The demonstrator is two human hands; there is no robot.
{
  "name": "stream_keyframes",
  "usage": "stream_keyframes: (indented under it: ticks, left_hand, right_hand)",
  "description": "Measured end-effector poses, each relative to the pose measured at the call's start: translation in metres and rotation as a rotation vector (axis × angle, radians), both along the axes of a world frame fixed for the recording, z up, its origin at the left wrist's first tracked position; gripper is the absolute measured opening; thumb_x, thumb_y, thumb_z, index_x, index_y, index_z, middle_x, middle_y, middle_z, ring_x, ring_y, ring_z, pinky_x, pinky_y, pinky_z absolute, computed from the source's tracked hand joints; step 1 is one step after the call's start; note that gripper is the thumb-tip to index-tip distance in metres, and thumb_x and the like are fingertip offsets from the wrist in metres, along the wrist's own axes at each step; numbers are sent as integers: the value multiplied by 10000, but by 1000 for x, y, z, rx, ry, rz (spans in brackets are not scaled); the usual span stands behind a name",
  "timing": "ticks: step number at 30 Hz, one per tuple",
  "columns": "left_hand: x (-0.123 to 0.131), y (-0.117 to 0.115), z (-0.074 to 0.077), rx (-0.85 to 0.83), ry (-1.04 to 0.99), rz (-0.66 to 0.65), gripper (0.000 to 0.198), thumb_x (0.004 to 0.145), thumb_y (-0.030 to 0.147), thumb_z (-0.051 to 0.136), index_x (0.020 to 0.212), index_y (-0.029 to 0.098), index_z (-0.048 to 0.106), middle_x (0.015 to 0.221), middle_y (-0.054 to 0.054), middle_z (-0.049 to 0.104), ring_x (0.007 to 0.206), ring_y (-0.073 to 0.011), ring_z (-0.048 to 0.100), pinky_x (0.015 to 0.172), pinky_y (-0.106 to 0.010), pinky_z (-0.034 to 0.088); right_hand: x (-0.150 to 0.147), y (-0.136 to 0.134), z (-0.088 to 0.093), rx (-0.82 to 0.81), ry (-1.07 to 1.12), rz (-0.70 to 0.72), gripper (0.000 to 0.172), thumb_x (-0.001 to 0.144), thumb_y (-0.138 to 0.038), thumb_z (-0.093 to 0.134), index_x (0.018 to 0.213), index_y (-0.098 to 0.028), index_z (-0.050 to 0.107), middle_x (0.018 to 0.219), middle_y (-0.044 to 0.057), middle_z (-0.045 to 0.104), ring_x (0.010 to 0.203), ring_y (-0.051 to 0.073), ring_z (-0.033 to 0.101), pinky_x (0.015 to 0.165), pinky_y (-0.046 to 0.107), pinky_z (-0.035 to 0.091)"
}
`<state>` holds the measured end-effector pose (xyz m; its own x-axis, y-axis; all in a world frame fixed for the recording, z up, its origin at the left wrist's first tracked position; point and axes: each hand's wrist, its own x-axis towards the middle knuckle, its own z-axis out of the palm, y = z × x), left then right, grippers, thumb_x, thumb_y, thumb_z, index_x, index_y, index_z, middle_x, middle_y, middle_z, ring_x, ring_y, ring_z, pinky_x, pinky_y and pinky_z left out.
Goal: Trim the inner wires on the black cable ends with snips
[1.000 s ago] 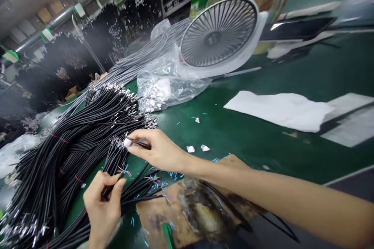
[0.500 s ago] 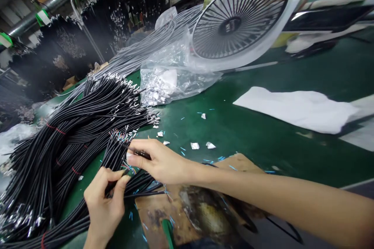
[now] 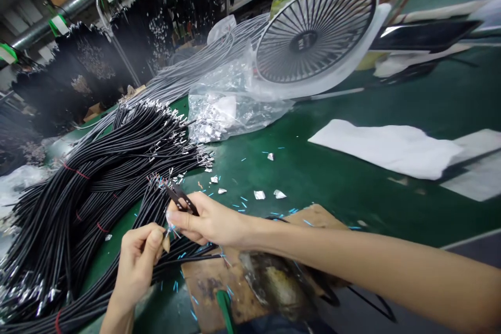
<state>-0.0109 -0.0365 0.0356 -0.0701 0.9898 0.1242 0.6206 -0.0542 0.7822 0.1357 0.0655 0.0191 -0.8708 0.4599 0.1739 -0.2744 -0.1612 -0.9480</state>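
Note:
My right hand (image 3: 209, 222) is closed around black tweezers (image 3: 180, 197), whose two tips stand apart and point up and left. Just below it, my left hand (image 3: 136, 258) pinches the end of a black cable, mostly hidden by the fingers. Thin coloured wires (image 3: 171, 230) fan out from that end between the two hands, close to my right fingertips. Behind them lies a bunch of black cables (image 3: 151, 206) with bare coloured wire ends. A larger heap of black cables (image 3: 82, 177) with silvery ends, tied with red bands, fills the left side.
A white-rimmed fan (image 3: 313, 36) stands at the back beside a clear plastic bag (image 3: 238, 109) of silvery pieces. Blue wire scraps and foil bits (image 3: 259, 195) dot the green table (image 3: 352, 162). A stained board (image 3: 211, 282) with a green handle (image 3: 224, 308) lies near me.
The tweezers have turned so that both spread tips now show above my right hand. My left hand has rolled over slightly, and my right fingers have come down close to the wires.

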Motion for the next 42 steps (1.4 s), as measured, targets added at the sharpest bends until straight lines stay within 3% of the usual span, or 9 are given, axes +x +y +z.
stream_keyframes:
  ticks: [5,10,15,17,21,26,31,34,42]
  left_hand:
    - [2,0,-2,53,-5,77,422,886,445,455,629,135,583,492,5,438,439,-81,366,406,-193,298]
    - [13,-1,-10,165,53,197,216,807,324,598,676,153,613,609,-19,548,537,-109,465,476,-204,374]
    - [10,-3,-10,179,5,234,188,787,330,625,697,165,638,613,-25,552,549,-120,476,484,-212,387]
    - [7,-2,-6,122,-46,188,298,797,404,610,644,148,623,563,-22,525,510,-111,456,454,-207,376]
    - [6,-2,-1,65,-79,136,502,852,514,493,538,128,557,408,21,345,374,-59,277,342,-185,224]
    - [9,-6,1,146,-64,181,466,863,444,500,515,135,523,439,10,382,392,-68,335,349,-182,293]
    - [17,-8,-1,398,1,351,216,809,305,591,648,161,604,574,-13,531,540,-125,512,488,-221,440]
    - [21,-8,-2,508,45,407,122,788,231,608,677,185,624,565,6,525,512,-117,498,475,-226,415]
    - [25,-7,-1,566,97,403,123,784,200,608,661,191,613,539,17,499,471,-105,463,422,-218,361]
  right_hand:
    - [0,4,2,53,-75,30,296,891,-212,430,622,-182,309,505,-83,251,439,60,222,415,181,204]
    - [2,3,9,572,-222,-459,234,783,-55,504,638,-161,354,694,-1,405,621,107,337,553,234,261]
    - [0,-4,8,118,-179,-114,272,928,-220,309,659,-196,277,548,-65,249,462,81,236,444,200,237]
    - [1,-2,7,262,-122,-115,222,881,-180,358,669,-192,296,570,-56,277,480,85,258,456,203,241]
    - [5,10,8,894,-1,-338,171,663,-26,477,734,-161,401,749,16,417,604,115,354,521,231,254]
    - [11,22,14,638,-17,-848,192,911,-219,401,728,-165,419,675,-1,443,610,121,409,576,240,317]
    - [17,8,18,628,-181,-465,170,854,-305,548,961,-173,558,799,7,600,665,138,525,604,239,373]
    - [18,0,15,743,-110,-481,240,870,-267,500,1073,-167,577,938,55,615,777,169,563,670,266,405]
    - [15,1,13,797,-61,-399,246,891,-221,472,708,-149,618,627,3,516,535,97,437,489,211,283]
